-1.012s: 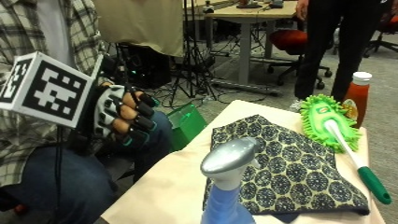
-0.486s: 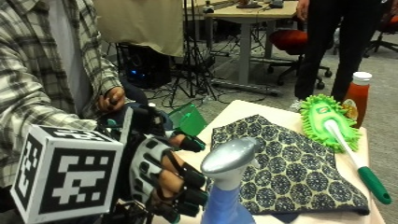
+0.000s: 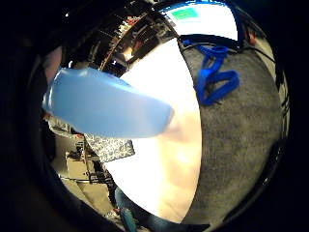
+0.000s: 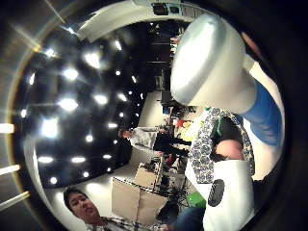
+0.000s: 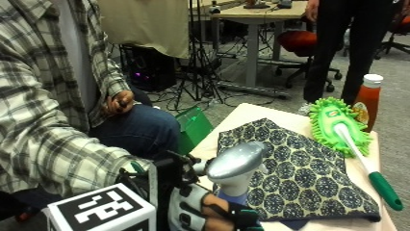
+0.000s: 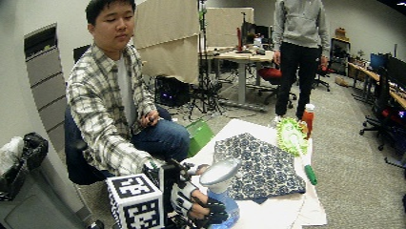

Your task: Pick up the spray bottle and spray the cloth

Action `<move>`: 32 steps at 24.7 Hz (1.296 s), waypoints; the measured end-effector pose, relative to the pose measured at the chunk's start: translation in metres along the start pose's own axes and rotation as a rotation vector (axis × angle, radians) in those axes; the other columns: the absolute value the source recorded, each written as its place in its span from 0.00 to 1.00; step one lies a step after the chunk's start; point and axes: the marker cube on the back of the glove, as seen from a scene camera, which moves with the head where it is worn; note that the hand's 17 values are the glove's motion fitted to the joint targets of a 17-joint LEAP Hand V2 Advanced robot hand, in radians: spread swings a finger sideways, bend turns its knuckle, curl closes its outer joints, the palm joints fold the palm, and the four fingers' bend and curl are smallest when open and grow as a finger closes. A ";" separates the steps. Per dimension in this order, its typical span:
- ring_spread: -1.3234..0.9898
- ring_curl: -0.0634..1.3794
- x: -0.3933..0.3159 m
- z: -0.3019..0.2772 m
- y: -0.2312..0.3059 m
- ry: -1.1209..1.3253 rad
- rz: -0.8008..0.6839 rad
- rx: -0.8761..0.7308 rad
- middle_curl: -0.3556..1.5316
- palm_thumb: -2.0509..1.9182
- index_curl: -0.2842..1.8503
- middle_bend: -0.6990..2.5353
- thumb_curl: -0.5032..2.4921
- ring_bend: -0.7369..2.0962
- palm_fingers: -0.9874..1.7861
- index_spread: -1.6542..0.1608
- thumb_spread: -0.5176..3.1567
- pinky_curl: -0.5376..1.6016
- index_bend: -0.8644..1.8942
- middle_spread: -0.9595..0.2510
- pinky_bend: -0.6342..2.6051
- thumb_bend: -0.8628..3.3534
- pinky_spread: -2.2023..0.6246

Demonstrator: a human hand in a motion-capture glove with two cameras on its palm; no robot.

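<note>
One gloved right hand [image 5: 211, 211] is down at the near edge of the table [image 5: 249, 113], fingers curled around the blue body of the spray bottle [image 5: 236, 166], just under its silver head. The bottle stands upright, right against the near edge of the patterned cloth [image 5: 291, 168] spread over the middle of the tabletop. A green duster [image 5: 342, 127] lies along the far-right edge, with an orange bottle [image 5: 366, 98] by the far corner. The bare hand [image 5: 120, 102] rests on the person's thigh.

Spray bottle [image 5: 235, 169] at the table's [image 5: 246, 113] near edge, gloved hand [image 5: 205, 211] around its base, cloth [image 5: 291, 169] just behind it, duster [image 5: 346, 134] along the cloth's right, sauce bottle [image 5: 367, 98] at far right corner
</note>
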 end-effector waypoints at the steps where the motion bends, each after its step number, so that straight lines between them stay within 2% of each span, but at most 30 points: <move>1: 0.57 0.27 0.004 0.003 0.000 -0.015 0.001 -0.001 0.38 0.75 0.29 0.29 0.35 0.42 0.56 0.82 0.40 0.37 0.38 0.83 0.25 0.25 0.82; 8: 0.54 0.28 0.014 0.017 -0.017 -0.119 -0.054 0.009 0.39 0.77 0.29 0.30 0.36 0.44 0.67 0.80 0.37 0.38 0.36 0.78 0.27 0.24 0.82; 17: 0.51 0.32 0.013 0.026 -0.042 -0.151 -0.087 0.087 0.43 0.78 0.33 0.36 0.38 0.45 0.83 0.78 0.28 0.40 0.40 0.70 0.28 0.22 0.78; 24: 0.50 0.35 0.012 0.026 -0.050 -0.116 -0.104 0.202 0.46 0.79 0.35 0.38 0.39 0.48 0.87 0.77 0.21 0.43 0.43 0.68 0.30 0.21 0.75; 32: 0.49 0.38 -0.013 0.022 -0.053 -0.026 -0.163 0.188 0.47 0.79 0.38 0.40 0.40 0.50 0.86 0.77 0.17 0.44 0.45 0.67 0.31 0.20 0.73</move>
